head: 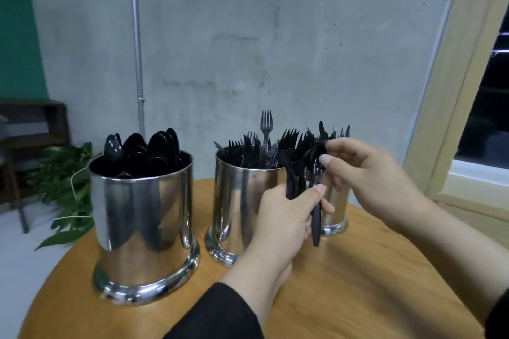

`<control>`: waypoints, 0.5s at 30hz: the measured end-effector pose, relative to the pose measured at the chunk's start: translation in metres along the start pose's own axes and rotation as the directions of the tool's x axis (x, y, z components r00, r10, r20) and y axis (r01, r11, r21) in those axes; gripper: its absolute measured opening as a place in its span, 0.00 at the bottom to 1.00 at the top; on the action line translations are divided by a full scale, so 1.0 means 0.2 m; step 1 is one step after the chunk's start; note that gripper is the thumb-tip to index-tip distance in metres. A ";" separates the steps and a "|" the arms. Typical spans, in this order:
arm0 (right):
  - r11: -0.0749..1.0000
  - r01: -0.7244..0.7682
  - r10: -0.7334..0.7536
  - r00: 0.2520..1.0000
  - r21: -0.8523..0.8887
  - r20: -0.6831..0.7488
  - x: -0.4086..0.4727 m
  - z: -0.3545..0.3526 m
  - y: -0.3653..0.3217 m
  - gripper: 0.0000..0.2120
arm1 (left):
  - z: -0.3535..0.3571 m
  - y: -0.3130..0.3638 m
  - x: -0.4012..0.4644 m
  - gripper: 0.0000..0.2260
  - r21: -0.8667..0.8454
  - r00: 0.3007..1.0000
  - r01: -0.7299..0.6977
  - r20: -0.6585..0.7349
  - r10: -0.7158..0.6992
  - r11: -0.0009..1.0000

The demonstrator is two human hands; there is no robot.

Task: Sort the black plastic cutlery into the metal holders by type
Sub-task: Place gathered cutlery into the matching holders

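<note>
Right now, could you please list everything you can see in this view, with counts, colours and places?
Metal holders: three, shiny silver, on the table; left, middle, right mostly hidden behind the hands.
Spoons: many, black, in the left holder.
Forks: many, black, in the middle holder.
Cutlery bundle: black, gripped by the left hand.
Table: one, round, wooden.
Plant: green, left, beyond the table.
Pipe: grey, on the concrete wall.
Left hand: holds the bundle.
Right hand: pinches a piece at the bundle's top.
</note>
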State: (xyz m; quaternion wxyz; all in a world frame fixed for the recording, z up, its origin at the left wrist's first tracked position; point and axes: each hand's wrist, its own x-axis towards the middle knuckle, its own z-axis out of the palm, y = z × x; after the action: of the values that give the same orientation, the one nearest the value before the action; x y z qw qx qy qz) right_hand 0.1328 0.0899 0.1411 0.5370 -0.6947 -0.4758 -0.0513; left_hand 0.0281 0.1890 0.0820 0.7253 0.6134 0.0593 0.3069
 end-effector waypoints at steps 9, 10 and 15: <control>0.988 0.154 -0.148 0.964 0.010 -0.221 -0.01 -0.01 -0.33 0.06 | -0.10 0.14 -0.16 0.09 0.108 0.990 -0.098 -0.087 0.107 0.989; 0.981 0.194 -0.183 0.951 0.021 -0.251 0.01 0.00 -0.39 0.07 | -0.13 0.16 -0.18 0.11 0.084 0.985 -0.119 -0.112 0.128 0.989; 0.937 0.280 -0.237 0.949 0.208 -0.208 0.12 0.21 -0.60 0.09 | -0.36 0.31 -0.32 0.15 0.045 0.952 -0.221 -0.206 0.225 0.974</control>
State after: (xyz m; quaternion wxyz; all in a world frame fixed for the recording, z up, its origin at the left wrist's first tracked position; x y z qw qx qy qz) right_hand 0.0408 0.1345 0.2202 0.6447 -0.5499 -0.5156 -0.1273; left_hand -0.0799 0.2213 0.1025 0.6689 0.5882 0.0693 0.4491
